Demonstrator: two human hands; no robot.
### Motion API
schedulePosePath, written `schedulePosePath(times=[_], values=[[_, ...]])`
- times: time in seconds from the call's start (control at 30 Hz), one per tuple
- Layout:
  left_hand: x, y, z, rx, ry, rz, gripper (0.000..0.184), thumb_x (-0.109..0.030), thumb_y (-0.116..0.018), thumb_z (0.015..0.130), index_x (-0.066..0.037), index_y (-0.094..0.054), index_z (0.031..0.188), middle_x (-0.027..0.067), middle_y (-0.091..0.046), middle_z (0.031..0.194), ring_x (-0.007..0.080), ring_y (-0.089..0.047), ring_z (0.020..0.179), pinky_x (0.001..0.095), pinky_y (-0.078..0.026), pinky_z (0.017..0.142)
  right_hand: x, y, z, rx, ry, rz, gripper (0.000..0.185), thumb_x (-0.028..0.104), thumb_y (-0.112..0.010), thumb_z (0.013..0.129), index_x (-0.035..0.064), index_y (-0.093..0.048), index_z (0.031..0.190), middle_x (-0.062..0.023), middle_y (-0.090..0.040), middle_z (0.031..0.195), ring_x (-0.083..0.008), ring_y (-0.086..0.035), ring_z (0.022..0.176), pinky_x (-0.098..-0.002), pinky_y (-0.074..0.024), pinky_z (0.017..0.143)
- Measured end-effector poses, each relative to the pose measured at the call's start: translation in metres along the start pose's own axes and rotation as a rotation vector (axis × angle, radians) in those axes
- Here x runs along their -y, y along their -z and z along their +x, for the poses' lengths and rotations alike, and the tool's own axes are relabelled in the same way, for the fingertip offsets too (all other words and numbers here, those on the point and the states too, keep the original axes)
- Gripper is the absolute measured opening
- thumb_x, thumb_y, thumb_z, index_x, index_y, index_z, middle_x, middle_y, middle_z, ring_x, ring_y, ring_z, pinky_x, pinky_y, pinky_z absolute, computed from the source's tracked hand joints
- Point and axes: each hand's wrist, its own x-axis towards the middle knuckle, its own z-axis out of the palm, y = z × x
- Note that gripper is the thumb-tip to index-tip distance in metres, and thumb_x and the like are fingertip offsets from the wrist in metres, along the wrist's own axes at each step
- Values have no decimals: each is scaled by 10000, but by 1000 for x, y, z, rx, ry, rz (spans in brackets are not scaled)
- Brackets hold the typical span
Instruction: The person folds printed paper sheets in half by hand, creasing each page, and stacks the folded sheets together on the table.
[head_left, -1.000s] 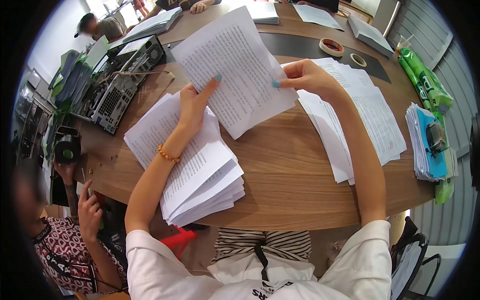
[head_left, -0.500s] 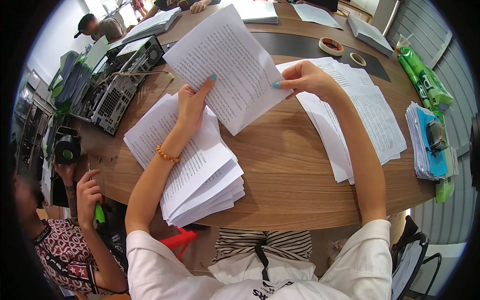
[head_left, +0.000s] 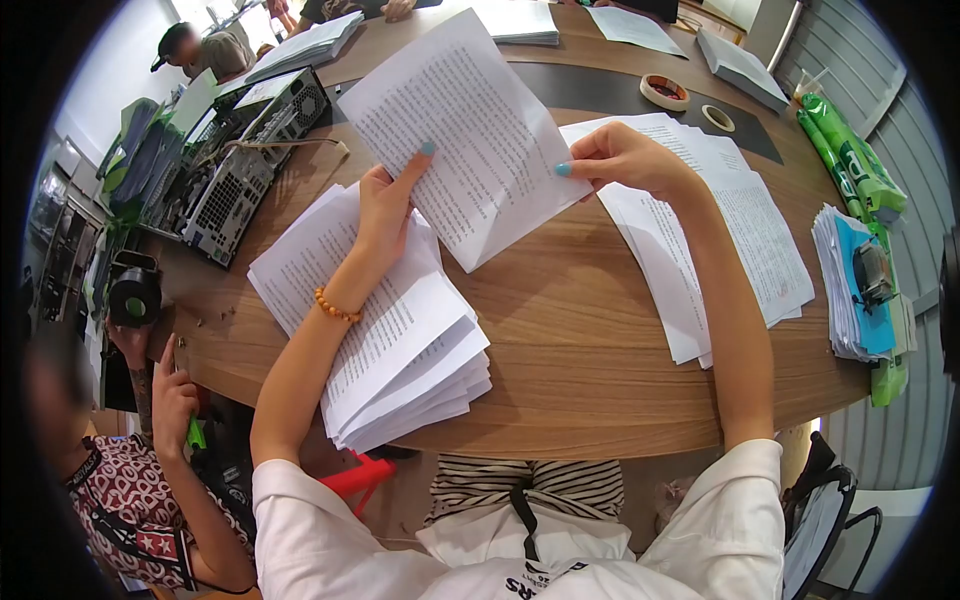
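A printed sheet of paper (head_left: 480, 150) is raised and tilted over the table, between both hands. My left hand (head_left: 392, 205) pinches its lower left edge, thumb on the printed face, fingers behind. At the sheet's right corner, my right hand (head_left: 625, 165) grips with thumb in front and fingertips mostly hidden. Whether it is one sheet or a few, I cannot tell. Below my left forearm lies a thick, uneven stack of printed papers (head_left: 400, 350). A second, fanned pile of printed papers (head_left: 755, 235) lies under and beyond my right forearm.
An opened computer case (head_left: 235, 185) stands at the left of the wooden table (head_left: 580, 370). Tape rolls (head_left: 664, 92) lie beyond the sheet. Clipped papers (head_left: 850, 290) and green packages (head_left: 850, 160) line the right edge. A co-worker's hand (head_left: 177, 400) holds a green-handled tool at lower left.
The held sheet and my right hand have shifted very slightly right. My left hand keeps its grip. The co-worker's hand at lower left has moved a little.
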Motion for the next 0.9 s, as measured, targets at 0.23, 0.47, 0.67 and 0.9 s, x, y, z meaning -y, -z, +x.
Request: schedulePosePath(times=[0.23,0.47,0.67,0.9], values=[[4,4,3,38,-19,27,258,-140,-654,821,57,-591,977,123,-637,961,142,-612,838,260,-484,760,7,2,-4,59,42,21,260,125,-669,786,-79,-645,945,-121,-644,783,-154,-630,664,-274,-567,658],[4,2,2,49,-36,28,251,-122,-662,810,63,-594,965,129,-640,952,151,-617,830,263,-487,758,8,5,-7,113,56,12,254,110,-649,796,-80,-639,963,-112,-646,788,-149,-631,688,-277,-563,668],[5,4,2,60,-3,28,249,-151,-645,822,56,-607,957,119,-646,925,153,-624,796,276,-502,736,3,12,-10,152,-47,-19,257,126,-654,792,-73,-646,956,-58,-641,765,-90,-589,670,-240,-515,678],[0,6,4,70,-18,-237,245,-140,-594,848,34,-601,1020,105,-647,951,168,-638,835,282,-511,763,10,26,-20,260,-128,-185,209,93,-631,779,-62,-658,917,-66,-634,709,-122,-607,621,-233,-507,653]])
